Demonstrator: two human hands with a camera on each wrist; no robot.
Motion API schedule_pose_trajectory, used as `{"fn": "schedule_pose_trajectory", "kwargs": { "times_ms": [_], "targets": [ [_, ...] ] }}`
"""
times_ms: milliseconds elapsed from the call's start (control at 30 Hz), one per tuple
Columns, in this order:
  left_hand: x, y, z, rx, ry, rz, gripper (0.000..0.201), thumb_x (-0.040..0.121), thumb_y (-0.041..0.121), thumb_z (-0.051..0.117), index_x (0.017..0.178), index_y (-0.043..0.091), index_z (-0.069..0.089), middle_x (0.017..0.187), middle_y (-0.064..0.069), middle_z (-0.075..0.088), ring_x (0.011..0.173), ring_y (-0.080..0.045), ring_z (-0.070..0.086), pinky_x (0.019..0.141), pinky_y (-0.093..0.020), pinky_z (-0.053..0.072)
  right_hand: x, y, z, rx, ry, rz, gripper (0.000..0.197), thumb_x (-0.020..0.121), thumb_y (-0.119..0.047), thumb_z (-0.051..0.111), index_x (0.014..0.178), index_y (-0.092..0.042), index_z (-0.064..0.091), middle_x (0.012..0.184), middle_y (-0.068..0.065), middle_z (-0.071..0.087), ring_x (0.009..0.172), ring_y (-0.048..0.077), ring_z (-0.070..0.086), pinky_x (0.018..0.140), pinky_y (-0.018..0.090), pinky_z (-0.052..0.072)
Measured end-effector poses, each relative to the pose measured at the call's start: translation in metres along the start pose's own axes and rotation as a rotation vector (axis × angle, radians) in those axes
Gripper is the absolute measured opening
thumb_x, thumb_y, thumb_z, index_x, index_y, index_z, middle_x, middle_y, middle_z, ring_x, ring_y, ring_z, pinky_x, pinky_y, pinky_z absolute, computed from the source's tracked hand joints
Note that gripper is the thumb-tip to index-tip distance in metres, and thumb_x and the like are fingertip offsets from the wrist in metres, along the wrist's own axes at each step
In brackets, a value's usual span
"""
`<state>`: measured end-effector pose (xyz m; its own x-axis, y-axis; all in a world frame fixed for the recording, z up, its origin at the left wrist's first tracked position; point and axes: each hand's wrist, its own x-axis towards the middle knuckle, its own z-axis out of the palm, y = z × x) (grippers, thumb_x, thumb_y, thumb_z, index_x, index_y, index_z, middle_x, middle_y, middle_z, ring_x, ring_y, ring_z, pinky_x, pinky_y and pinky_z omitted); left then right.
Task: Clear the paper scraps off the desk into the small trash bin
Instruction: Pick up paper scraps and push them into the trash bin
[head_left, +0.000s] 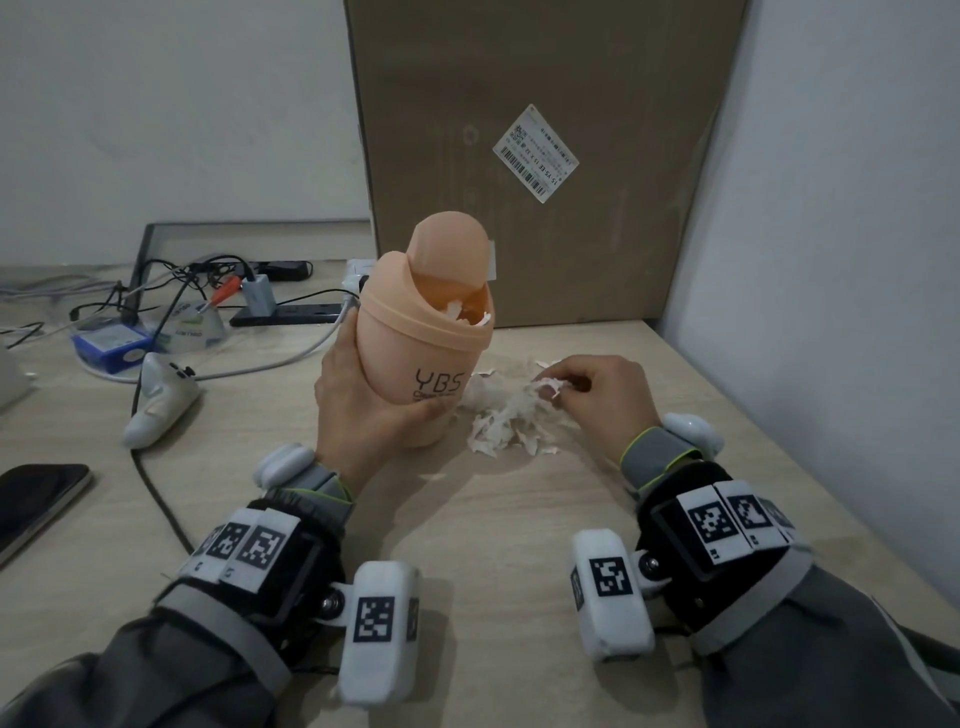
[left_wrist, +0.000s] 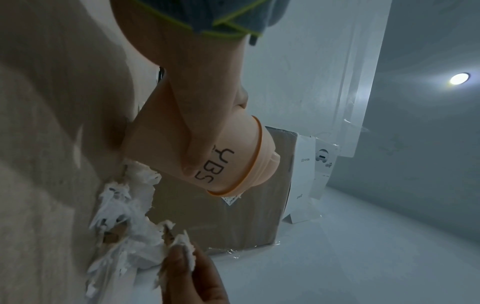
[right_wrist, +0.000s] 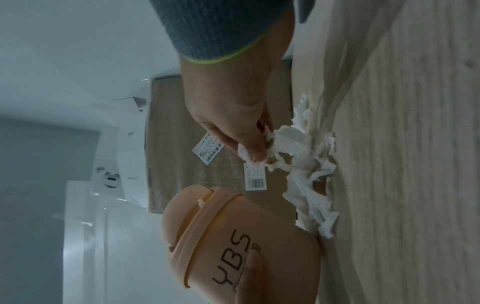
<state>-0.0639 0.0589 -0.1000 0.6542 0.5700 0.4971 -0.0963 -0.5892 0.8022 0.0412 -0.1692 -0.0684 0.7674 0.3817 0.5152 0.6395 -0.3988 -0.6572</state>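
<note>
A pale wood-grain table (head_left: 493, 519) runs to a white wall on the right, its right edge slanting away near that wall; a tall cardboard box (head_left: 545, 130) stands against the back, closing off the far side. Bare tabletop lies open in front of the hands, while the left part is crowded with cables (head_left: 171, 291), a blue box (head_left: 106, 345), a white controller (head_left: 158, 400) and a dark phone (head_left: 39, 499) cut off by the left edge of the head view.

The small trash bin (head_left: 415, 353), peach-coloured and marked "YBS", is tilted with its mouth toward the right, its swing lid (head_left: 449, 244) tipped up and a few white bits showing inside the opening. The left hand (head_left: 363, 410) grips the bin's lower body, thumb across the front beside the lettering; its other fingers are hidden behind the bin. Whether the base touches the table is hard to tell.

The paper scraps (head_left: 506, 421) lie in a loose white heap just right of the bin's base, touching or nearly touching it. The right hand (head_left: 597, 395) hangs over the heap's right side, fingers (right_wrist: 255, 153) curled and pinching a small tuft of scraps at the top of the pile. The torn pieces are blurred and cannot be counted.
</note>
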Motion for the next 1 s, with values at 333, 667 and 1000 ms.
{"fn": "schedule_pose_trajectory", "kwargs": {
  "times_ms": [333,667,1000],
  "targets": [
    [-0.003,0.009,0.002,0.092,-0.093,0.102,0.136,0.045,0.066,0.088,0.160,0.034,0.023,0.152,0.000,0.046,0.138,-0.027,0.047,0.111,-0.057,0.045,-0.003,-0.028,-0.019,0.463,0.252,-0.124,0.021,0.075,-0.010,0.076,0.081,-0.029,0.070,0.073,-0.017,0.069,0.069,-0.002,0.064,0.069,0.015,0.051],
    [-0.017,0.031,0.006,0.037,-0.249,0.167,0.140,0.044,0.069,0.084,0.162,0.028,0.023,0.155,-0.003,0.041,0.141,-0.027,0.042,0.115,-0.057,0.040,-0.005,-0.039,-0.011,0.581,0.198,-0.155,0.021,0.074,0.005,0.073,0.087,-0.011,0.075,0.086,0.000,0.074,0.086,0.010,0.069,0.080,0.024,0.054],
    [-0.019,0.032,0.008,0.030,-0.288,0.213,0.127,0.047,0.061,0.087,0.155,0.042,0.022,0.154,0.003,0.042,0.140,-0.027,0.043,0.112,-0.058,0.042,-0.010,-0.043,-0.010,0.235,-0.065,-0.263,0.029,0.091,-0.032,0.047,0.077,-0.019,0.069,0.072,-0.005,0.065,0.069,0.002,0.056,0.063,0.023,0.042]
  ]
}}
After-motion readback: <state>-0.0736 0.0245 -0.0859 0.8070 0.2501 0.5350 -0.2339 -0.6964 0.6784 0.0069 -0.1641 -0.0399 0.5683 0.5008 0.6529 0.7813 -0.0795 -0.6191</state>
